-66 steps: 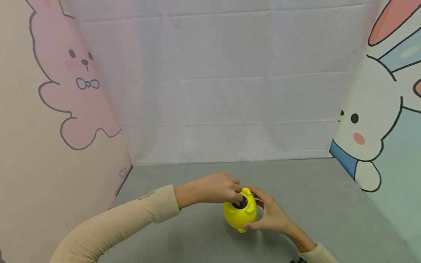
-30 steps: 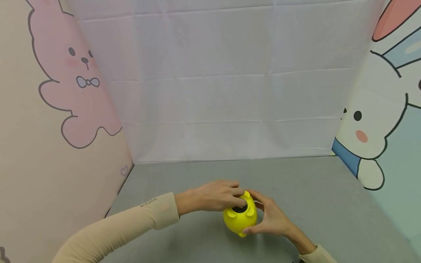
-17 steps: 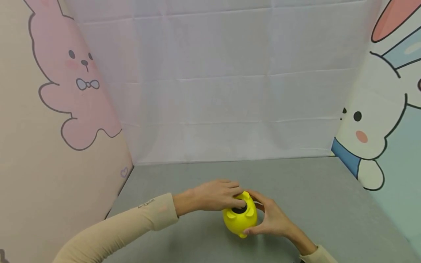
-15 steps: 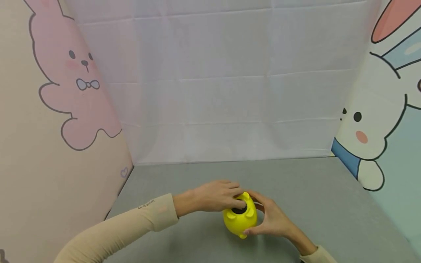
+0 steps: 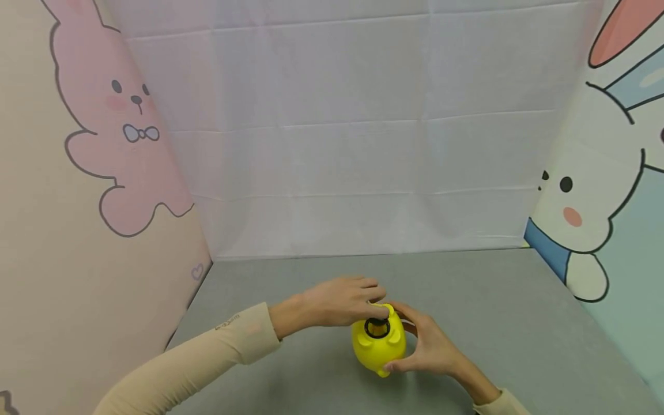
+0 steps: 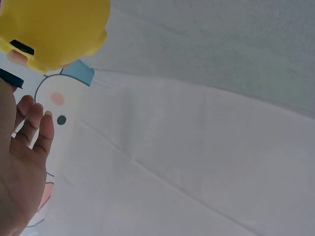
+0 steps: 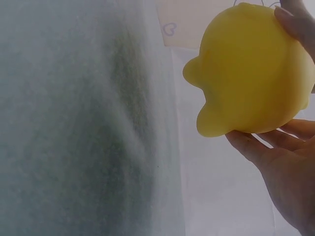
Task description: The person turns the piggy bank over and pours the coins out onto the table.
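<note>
A round yellow piggy bank [image 5: 377,353] with stubby feet is tipped so that its underside faces up. My right hand [image 5: 427,341] grips it from the right, thumb at the near end and fingers at the far side. The right wrist view shows the piggy bank's smooth body [image 7: 251,73] between thumb and fingers. On its underside a black-rimmed round hole [image 5: 366,329] is uncovered. Just above that hole, my left hand [image 5: 339,301] pinches a small black plug [image 6: 11,78], largely hidden by the hand in the head view. Its other fingers are loosely bent.
A grey tabletop [image 5: 280,369] lies below the hands. White cloth [image 5: 321,144] hangs along the back. Side panels carry a pink rabbit print [image 5: 119,161] on the left and a white rabbit print [image 5: 586,173] on the right.
My left hand has risen slightly away from the piggy bank, drawing the black plug out, and the hole now shows uncovered. The right hand keeps its grip, almost unmoved.
</note>
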`<state>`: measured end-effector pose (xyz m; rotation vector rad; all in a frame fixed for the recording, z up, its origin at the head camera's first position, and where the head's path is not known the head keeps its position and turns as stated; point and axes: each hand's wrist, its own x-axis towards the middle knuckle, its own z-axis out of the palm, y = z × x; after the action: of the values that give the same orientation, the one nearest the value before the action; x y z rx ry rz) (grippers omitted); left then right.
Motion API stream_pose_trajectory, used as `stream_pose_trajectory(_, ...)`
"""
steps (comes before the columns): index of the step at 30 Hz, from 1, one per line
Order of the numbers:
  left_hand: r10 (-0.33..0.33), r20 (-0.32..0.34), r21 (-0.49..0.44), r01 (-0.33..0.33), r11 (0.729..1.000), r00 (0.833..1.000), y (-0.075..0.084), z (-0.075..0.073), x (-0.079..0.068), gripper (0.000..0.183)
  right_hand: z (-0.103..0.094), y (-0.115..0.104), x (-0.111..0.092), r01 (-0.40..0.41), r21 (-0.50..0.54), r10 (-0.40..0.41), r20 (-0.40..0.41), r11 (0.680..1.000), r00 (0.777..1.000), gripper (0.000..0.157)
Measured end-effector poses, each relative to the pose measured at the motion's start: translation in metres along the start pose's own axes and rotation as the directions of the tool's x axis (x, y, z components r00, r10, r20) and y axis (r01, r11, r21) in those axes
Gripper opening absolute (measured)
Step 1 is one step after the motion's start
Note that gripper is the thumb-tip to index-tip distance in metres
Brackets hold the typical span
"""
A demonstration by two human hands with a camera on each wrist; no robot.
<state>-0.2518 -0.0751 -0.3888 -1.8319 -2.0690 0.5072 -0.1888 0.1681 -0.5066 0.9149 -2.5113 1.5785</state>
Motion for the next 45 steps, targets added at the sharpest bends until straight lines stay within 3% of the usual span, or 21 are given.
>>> stream_pose_trajectory(8, -0.157, -0.003, -0.026, 0.156, 0.987, 0.988, -0.016, 0.002, -0.013, 0.014, 0.001, -0.002, 0.0, -0.018, -0.001, 0.018, -0.011, 1.0, 1.0, 0.103)
stream_pose_trajectory(17, -0.29, 0.003, -0.071, 0.29, 0.954, 0.957, -0.023, 0.025, -0.034, 0.008, -0.001, -0.006, -0.001, -0.05, -0.012, 0.05, -0.024, 0.999, 0.998, 0.103)
stream_pose_trajectory(21, -0.365, 0.026, -0.142, 0.365, 0.92, 0.931, -0.023, 0.037, -0.043, 0.009, -0.002, -0.007, -0.001, -0.056, -0.01, 0.055, -0.03, 0.998, 0.998, 0.104)
stream_pose_trajectory(32, -0.563, 0.104, -0.217, 0.571, 0.791, 0.82, -0.025, 0.078, -0.08, 0.012, -0.006, -0.004, -0.003, -0.027, 0.006, 0.027, -0.05, 1.0, 0.998, 0.102)
stream_pose_trajectory(35, -0.623, 0.117, -0.25, 0.63, 0.735, 0.773, -0.026, 0.092, -0.094, 0.011, -0.006, -0.005, -0.004, -0.033, 0.014, 0.034, -0.05, 0.999, 0.998, 0.102)
stream_pose_trajectory(40, -0.724, 0.148, -0.279, 0.731, 0.623, 0.674, -0.026, 0.111, -0.118, 0.015, -0.006, -0.006, -0.004, -0.037, 0.017, 0.037, -0.052, 0.999, 0.998, 0.103)
stream_pose_trajectory(42, -0.75, 0.166, -0.257, 0.762, 0.594, 0.641, -0.025, 0.119, -0.127, 0.016, -0.006, -0.006, -0.004, -0.038, 0.017, 0.039, -0.051, 0.999, 0.998, 0.103)
stream_pose_trajectory(45, -0.77, 0.189, -0.228, 0.79, 0.569, 0.609, -0.023, 0.129, -0.139, 0.018, -0.006, -0.006, -0.003, -0.041, 0.009, 0.041, -0.055, 0.999, 0.998, 0.103)
